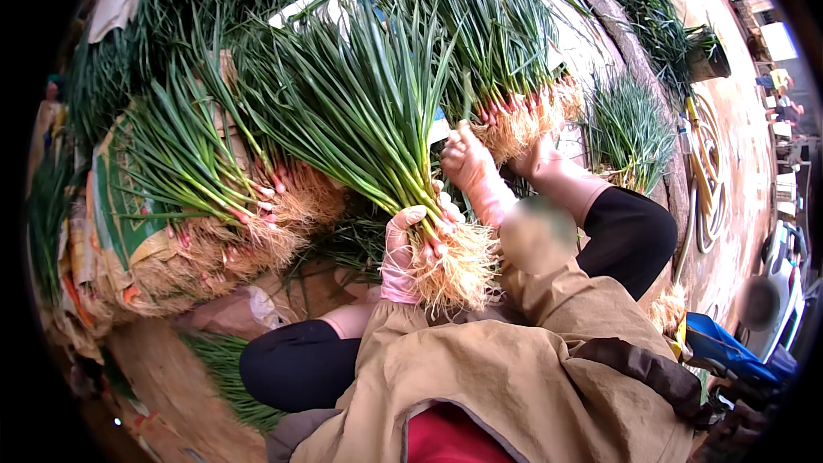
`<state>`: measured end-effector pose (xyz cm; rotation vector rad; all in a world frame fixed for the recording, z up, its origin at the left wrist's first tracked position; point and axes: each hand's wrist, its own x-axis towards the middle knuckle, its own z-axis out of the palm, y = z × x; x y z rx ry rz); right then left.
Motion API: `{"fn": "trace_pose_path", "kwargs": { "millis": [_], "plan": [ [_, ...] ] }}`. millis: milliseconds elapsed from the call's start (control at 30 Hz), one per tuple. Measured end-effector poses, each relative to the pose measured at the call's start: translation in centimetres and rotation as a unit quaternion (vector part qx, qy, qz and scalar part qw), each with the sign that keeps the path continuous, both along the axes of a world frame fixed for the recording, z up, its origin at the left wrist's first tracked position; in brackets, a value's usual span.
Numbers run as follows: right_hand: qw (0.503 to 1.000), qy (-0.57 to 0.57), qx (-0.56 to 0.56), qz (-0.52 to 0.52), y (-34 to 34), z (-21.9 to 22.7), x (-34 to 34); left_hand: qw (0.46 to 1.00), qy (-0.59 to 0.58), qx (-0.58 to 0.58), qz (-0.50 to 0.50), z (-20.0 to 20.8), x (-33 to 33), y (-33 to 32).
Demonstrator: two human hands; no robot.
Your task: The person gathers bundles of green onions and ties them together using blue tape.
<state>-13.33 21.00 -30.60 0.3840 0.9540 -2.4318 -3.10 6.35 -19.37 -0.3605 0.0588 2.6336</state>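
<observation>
A large bunch of spring onions (pixel 390 141) is gripped near its root end by my left hand (pixel 401 253), which wears a thin pale pink glove. Its green leaves fan up and to the left, and its straw-coloured roots (pixel 454 270) hang over my lap. To the right of the bunch, my gloved right hand (pixel 471 167) is closed with its fingers curled. A thin, blurred greenish strip rises from its fingertips, too unclear to name. Another pile of spring onions (pixel 514 107) lies just beyond this hand, roots toward me.
More spring onions (pixel 231 193) lie on a green and white sack (pixel 120 197) at left. Loose green stalks (pixel 227 373) rest on the ground by my left knee (pixel 296 364). A coiled yellowish hose (pixel 707 167) and a blue bag (pixel 729 347) are at right.
</observation>
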Motion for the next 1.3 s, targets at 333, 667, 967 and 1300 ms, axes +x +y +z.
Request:
{"fn": "trace_pose_path", "kwargs": {
  "millis": [333, 667, 967, 1300],
  "plan": [
    [0.478, 0.227, 0.844, 0.085, 9.4, 7.5, -5.0, 0.991, 0.109, 0.001, 0.074, 0.4, -1.2, -0.7],
    [0.911, 0.124, 0.345, 0.188, 3.2, 13.4, -1.6, 0.987, -0.064, -0.142, 0.042, 2.3, -1.7, -0.8],
    [0.982, -0.002, 0.185, 0.04, -0.8, 7.9, 1.6, 0.981, -0.036, -0.177, -0.065, -0.5, -0.7, -0.7],
    [0.769, 0.109, 0.625, -0.078, 1.7, 4.5, 0.9, 0.995, -0.058, -0.056, -0.065, -1.7, -0.2, -0.4]
  ]
}}
